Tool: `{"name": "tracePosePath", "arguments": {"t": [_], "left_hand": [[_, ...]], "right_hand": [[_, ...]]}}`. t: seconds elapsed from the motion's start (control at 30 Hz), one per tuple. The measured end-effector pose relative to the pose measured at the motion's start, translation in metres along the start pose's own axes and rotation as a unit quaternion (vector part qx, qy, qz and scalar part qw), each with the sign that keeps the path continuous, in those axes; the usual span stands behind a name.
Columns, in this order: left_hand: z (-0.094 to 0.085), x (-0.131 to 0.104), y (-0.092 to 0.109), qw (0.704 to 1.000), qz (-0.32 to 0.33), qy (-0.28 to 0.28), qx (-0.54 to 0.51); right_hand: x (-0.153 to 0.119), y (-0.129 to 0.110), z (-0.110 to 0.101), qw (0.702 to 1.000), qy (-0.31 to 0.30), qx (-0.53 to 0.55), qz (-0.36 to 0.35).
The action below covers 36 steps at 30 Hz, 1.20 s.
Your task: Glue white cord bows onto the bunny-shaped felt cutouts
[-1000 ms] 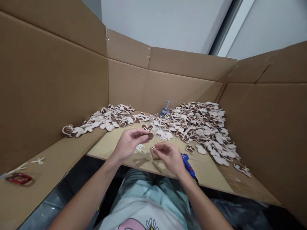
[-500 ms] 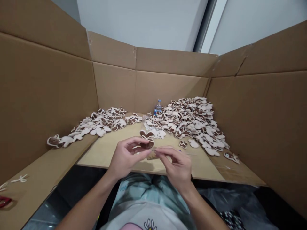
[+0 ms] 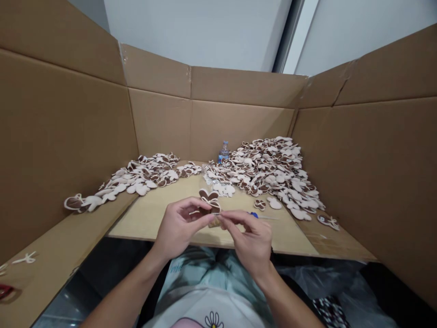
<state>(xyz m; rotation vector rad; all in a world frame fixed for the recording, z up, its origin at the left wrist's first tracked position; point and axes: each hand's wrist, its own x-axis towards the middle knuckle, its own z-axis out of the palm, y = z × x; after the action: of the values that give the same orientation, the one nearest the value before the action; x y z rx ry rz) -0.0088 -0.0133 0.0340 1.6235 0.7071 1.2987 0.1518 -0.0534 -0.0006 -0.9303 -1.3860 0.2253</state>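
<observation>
My left hand [image 3: 182, 223] is closed on a brown felt bunny-head patch [image 3: 209, 198] with a pale edge and a cream cord bow, holding it upright above the board. At the patch's lower edge my right hand [image 3: 247, 232] pinches thumb and forefinger together on a thin, needle-like piece [image 3: 216, 213], too small to make out fully. The fingertips of both hands almost meet there. A small yellowish-brown thing [image 3: 215, 222] shows partly behind the fingers. Just past my right hand lies a tool with a blue handle [image 3: 254, 214] and a thin shaft.
Piles of similar patches lie at the right [image 3: 273, 168] and left [image 3: 146, 175]. A water bottle [image 3: 224, 152] stands at the back. Tall cardboard walls [image 3: 164, 118] surround the pale board [image 3: 136, 223]. A loose cord bow [image 3: 26, 258] and a red-handled object [image 3: 5, 290] lie at left.
The patch has dropped slightly and turned to face me more, showing more of its bow. My right hand has shifted a little, exposing the blue handle. The view has moved slightly.
</observation>
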Motion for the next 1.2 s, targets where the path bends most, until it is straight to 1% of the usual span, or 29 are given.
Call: {"name": "tracePosePath", "arguments": {"t": [0.1,0.17,0.23,0.33,0.43,0.53,0.6,0.73,0.83,0.97,1.03,1.1,1.2], "left_hand": [[0.000,0.000,0.002,1.000,-0.012,-0.003,0.000],[-0.001,-0.001,0.003,1.000,-0.021,-0.013,-0.002],[-0.001,-0.001,0.003,0.999,-0.027,-0.027,-0.008],[-0.003,0.000,0.003,0.998,-0.038,-0.050,-0.020],[-0.005,0.001,0.001,0.996,-0.049,-0.075,-0.032],[-0.006,0.004,-0.002,0.992,-0.060,-0.102,-0.036],[-0.007,0.006,-0.004,0.991,-0.074,-0.109,-0.040],[-0.004,0.009,-0.009,0.989,-0.095,-0.091,-0.060],[-0.001,0.011,-0.014,0.990,-0.098,-0.075,-0.061],[0.003,0.013,-0.023,0.990,-0.104,-0.080,-0.056],[0.005,0.013,-0.029,0.989,-0.108,-0.082,-0.051],[0.007,0.013,-0.034,0.988,-0.116,-0.091,-0.038],[0.011,0.011,-0.038,0.984,-0.130,-0.122,-0.023]], "right_hand": [[0.003,-0.005,0.000,0.995,0.005,0.054,0.083],[0.007,-0.008,0.000,0.984,-0.007,0.115,0.138],[0.011,-0.010,-0.002,0.968,-0.030,0.166,0.188],[0.016,-0.008,-0.005,0.943,-0.077,0.205,0.250],[0.019,-0.002,-0.009,0.928,-0.115,0.214,0.281],[0.020,0.005,-0.016,0.930,-0.128,0.202,0.281],[0.019,0.009,-0.023,0.939,-0.110,0.183,0.271],[0.016,0.018,-0.038,0.954,-0.068,0.137,0.258],[0.016,0.026,-0.047,0.963,-0.052,0.082,0.253],[0.017,0.037,-0.052,0.975,-0.043,0.017,0.219],[0.017,0.040,-0.053,0.979,-0.073,0.001,0.189],[0.016,0.039,-0.053,0.978,-0.129,0.002,0.162],[0.013,0.036,-0.052,0.966,-0.218,0.029,0.132]]}}
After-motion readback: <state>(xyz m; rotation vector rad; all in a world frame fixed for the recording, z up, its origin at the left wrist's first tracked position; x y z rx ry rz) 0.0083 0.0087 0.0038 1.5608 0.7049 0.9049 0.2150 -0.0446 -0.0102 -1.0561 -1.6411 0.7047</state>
